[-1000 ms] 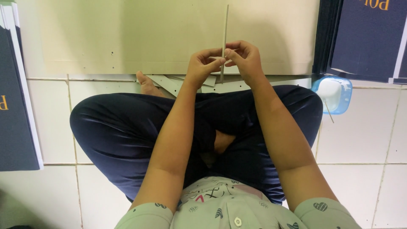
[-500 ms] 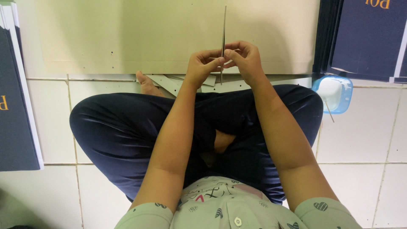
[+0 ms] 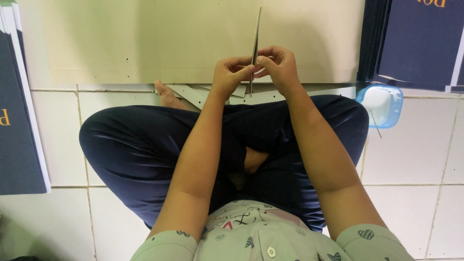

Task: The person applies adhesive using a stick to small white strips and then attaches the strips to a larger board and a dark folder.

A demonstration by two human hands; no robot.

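A: Quick pass. Left hand and right hand both pinch a thin grey cardboard strip, seen edge-on and standing upright between the fingertips. Agreed?

B: Yes. Both hands closed on it near its lower part, thumbs against forefingers, other fingers curled. The strip sits above the crossed legs in dark blue trousers, in front of the large pale cardboard sheet lying on the white tiled floor.

A: Doing it well?

B: My guess: keep the two pinches close together so the thin strip doesn't bow, and hold it square, not twisted. It looks flimsy, so light pressure, no creasing.

A: Nearby items?

B: Flat grey cardboard offcuts lie on the floor just below the hands, touching the sheet's edge. A small light-blue plastic tub with a white sponge is by the right knee, a thin stick beside it. Stacks of dark navy covers upper right, another dark navy stack at left.

A: Risk?

B: Strip slipping or bending at the tall free end. Can't tell whether anything is on its faces.
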